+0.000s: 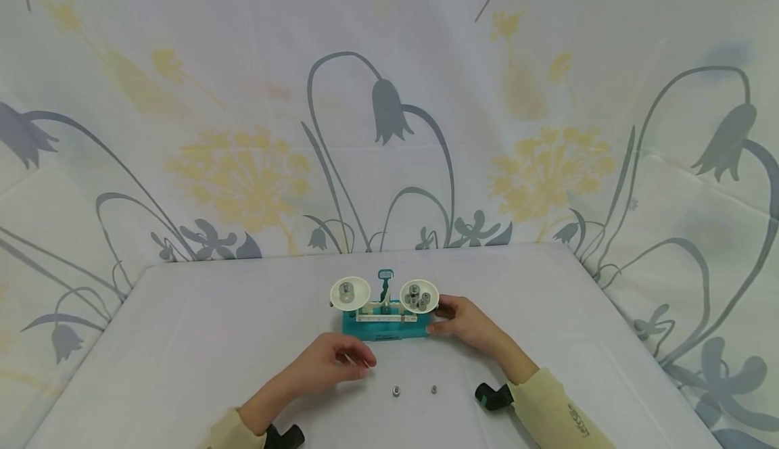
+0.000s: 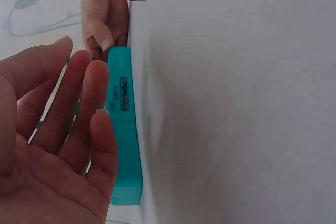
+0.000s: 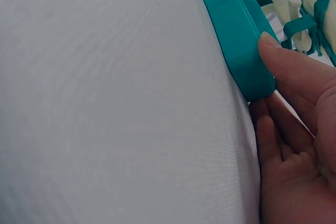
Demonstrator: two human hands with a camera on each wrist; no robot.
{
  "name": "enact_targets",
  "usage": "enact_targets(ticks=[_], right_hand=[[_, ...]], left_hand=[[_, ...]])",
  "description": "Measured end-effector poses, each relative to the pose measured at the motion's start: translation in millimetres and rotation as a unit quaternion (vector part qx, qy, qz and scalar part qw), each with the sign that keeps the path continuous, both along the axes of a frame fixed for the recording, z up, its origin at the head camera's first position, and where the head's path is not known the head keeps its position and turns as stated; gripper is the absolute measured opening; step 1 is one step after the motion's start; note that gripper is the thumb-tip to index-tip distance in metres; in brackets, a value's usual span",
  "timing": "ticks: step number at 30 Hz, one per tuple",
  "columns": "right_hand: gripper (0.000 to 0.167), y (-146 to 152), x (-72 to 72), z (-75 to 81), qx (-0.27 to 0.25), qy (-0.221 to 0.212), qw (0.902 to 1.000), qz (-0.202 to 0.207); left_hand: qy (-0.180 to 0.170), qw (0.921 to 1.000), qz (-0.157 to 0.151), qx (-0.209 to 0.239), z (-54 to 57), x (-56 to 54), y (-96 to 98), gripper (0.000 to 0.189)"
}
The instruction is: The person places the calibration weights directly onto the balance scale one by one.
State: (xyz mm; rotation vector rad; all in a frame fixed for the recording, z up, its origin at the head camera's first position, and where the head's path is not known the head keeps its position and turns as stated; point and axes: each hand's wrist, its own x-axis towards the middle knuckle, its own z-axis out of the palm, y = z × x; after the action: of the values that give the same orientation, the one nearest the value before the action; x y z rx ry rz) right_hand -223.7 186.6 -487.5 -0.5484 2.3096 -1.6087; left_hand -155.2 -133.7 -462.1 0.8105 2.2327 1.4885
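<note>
A small balance scale with a teal base [image 1: 386, 331] stands on the table. Its left white pan [image 1: 363, 288] bears one large metal weight [image 1: 346, 293], and several smaller weights [image 1: 414, 294] sit in the right pan [image 1: 431, 289]. My right hand [image 1: 475, 327] holds the base's right end, the thumb on its front edge [image 3: 270, 40] and the other fingers behind and low at the end. In front of the base's left part hovers my left hand [image 1: 331, 366], fingers loosely bent and nothing in them; the left wrist view shows its palm [image 2: 52, 166].
Two small metal weights stand on the white tabletop in front of the scale, one [image 1: 396, 391] nearer the left hand and one [image 1: 434, 389] to its right. Behind the table hangs a flower-printed cloth [image 1: 389, 165]. Black wrist devices [image 1: 493, 396] are at both sleeves.
</note>
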Motion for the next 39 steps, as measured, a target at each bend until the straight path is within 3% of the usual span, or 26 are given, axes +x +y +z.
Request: enact_targets(ticks=[8,16,28,39], right_hand=[[0.066,-0.4,-0.5,-0.1,0.007,-0.002,1.0,-0.003],[0.065,0.0,-0.4,0.1,0.01,0.001,0.9999,-0.006],[0.065,0.7,-1.1,-2.2,0.012,0.001,0.9999,-0.006],[0.064,-0.2,-1.2,-1.0,0.005,0.001,1.0,-0.001]], left_hand=[[-0.008,0.9997,-0.022,-0.006,-6.2,-0.8,17.8,0.013],[-0.052,0.9963,-0.066,-0.014,-9.0,-2.5,31.7,0.018],[-0.017,0.9922,-0.106,-0.062,-7.9,-6.5,43.8,0.017],[0.013,0.9913,-0.108,-0.074,-11.5,-7.5,46.4,0.017]])
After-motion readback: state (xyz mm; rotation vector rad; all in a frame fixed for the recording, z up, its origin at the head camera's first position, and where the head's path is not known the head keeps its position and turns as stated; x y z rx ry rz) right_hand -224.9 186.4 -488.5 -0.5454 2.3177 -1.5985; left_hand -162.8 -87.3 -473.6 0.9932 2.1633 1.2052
